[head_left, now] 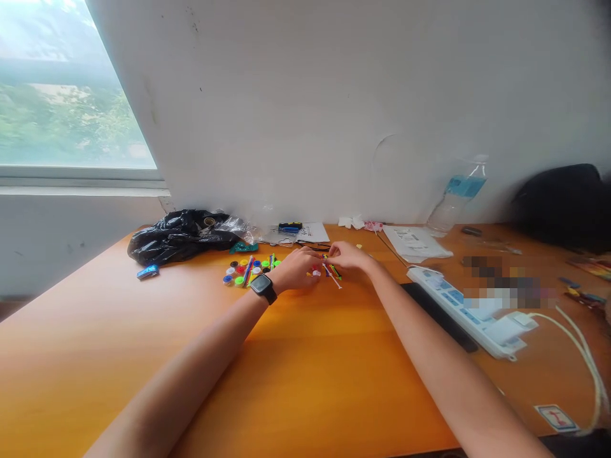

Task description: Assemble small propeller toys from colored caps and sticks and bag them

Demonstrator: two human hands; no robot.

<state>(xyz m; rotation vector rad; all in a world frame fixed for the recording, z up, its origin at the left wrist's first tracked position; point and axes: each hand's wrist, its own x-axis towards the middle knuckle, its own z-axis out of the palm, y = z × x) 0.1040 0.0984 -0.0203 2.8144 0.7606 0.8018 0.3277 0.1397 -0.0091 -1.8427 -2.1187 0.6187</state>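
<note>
My left hand (300,268), with a black smartwatch (263,288) on the wrist, is over a group of small plastic pieces. Its fingers curl inward, and what they hold is hidden. Close by on the right, my right hand (352,256) has its fingertips pinched together over small coloured parts too tiny to name. A thin white stick (333,276) and a green-and-black stick (336,272) show between and below the two hands. Left of my left hand are several round coloured caps (239,281) and some thin coloured sticks (249,270), partly covered by the wrist.
A crumpled black plastic bag (176,236) and a small blue packet (147,272) lie at the left back. Papers (414,243) and a clear plastic bottle (453,200) are near the wall. On the right are a white power strip (465,312) with cables and a black bag (563,203).
</note>
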